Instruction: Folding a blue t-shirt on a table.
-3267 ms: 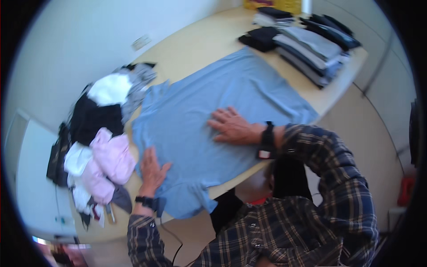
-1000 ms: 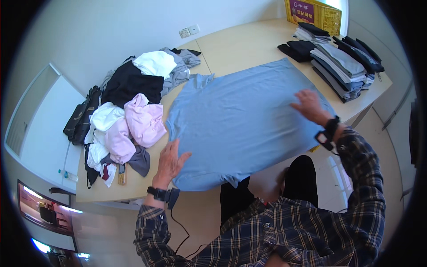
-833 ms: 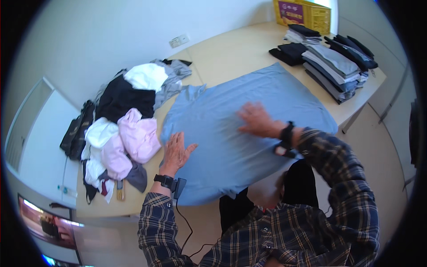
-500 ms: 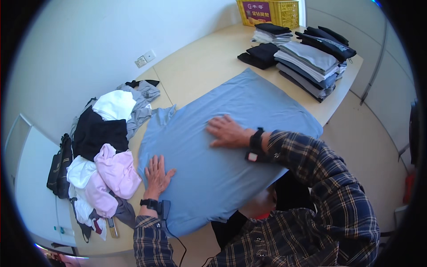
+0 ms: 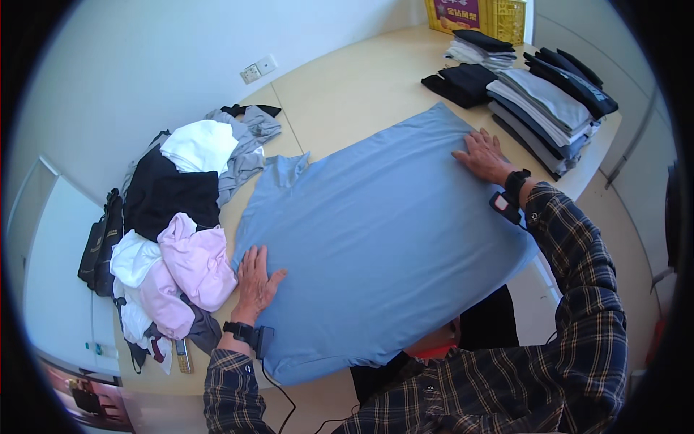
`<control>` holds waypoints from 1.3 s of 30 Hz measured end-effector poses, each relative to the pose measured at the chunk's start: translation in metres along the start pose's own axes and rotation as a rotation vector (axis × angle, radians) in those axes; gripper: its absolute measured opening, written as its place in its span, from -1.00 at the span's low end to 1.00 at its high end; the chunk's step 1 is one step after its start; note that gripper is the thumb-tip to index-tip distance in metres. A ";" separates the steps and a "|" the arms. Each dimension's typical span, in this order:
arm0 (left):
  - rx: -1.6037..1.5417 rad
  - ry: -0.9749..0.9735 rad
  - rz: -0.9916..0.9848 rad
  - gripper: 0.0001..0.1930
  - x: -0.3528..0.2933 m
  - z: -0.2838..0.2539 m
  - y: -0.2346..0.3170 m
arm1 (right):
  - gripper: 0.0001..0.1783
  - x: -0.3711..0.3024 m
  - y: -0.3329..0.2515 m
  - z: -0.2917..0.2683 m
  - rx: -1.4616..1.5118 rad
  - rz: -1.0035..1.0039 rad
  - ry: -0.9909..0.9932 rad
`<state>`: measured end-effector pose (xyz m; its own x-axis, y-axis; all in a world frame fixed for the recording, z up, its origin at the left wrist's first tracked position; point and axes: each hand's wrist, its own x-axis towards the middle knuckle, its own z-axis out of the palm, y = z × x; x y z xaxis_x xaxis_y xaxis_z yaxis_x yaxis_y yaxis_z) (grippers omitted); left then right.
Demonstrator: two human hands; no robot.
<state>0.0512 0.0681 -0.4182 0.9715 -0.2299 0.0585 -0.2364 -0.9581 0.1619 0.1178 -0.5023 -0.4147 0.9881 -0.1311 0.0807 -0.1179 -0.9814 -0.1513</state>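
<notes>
The blue shirt (image 5: 376, 246) lies spread out between the two hands, on the table (image 5: 347, 87). Its colour is a soft, even light blue, without a visible pattern. Shallow creases run slantwise across the broad middle, from near the left hand (image 5: 256, 286) toward the right hand (image 5: 486, 155). Beyond the left hand, a short sleeve (image 5: 288, 170) sits rumpled, its folds deeper than those on the body. Below and to the right of the left hand, the near edge curves in small ripples; below the right hand, the cloth reaches past the table edge.

The left hand rests palm down on the shirt's left edge, fingers nearly together, thumb held apart. The right hand rests palm down at the far right edge, fingers slightly spread and thumb out to the side. Neither pinches the cloth.

Just left of the left hand lies a crumpled pink garment (image 5: 199, 257), with a black garment (image 5: 173, 195) beyond it. Near the right hand, on its far side, stands a stack of folded clothes (image 5: 542, 116).
</notes>
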 end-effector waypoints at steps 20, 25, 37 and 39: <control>0.096 -0.154 0.056 -0.16 0.105 -0.001 -0.013 | -0.23 0.079 -0.168 0.066 0.100 -0.761 0.154; 0.084 -0.127 0.018 -0.12 0.101 0.004 -0.038 | -0.18 0.114 -0.046 0.028 0.000 -0.263 0.004; 0.079 -0.069 0.023 -0.10 0.101 0.007 -0.036 | -0.18 0.119 -0.020 0.003 -0.038 -0.071 -0.045; 0.076 -0.063 0.030 -0.11 0.102 0.007 -0.034 | -0.18 0.122 -0.034 0.003 -0.091 -0.107 -0.033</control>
<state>0.1584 0.0758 -0.4247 0.9637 -0.2670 -0.0005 -0.2660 -0.9602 0.0857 0.2427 -0.4845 -0.4028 0.9980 -0.0220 0.0586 -0.0188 -0.9984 -0.0535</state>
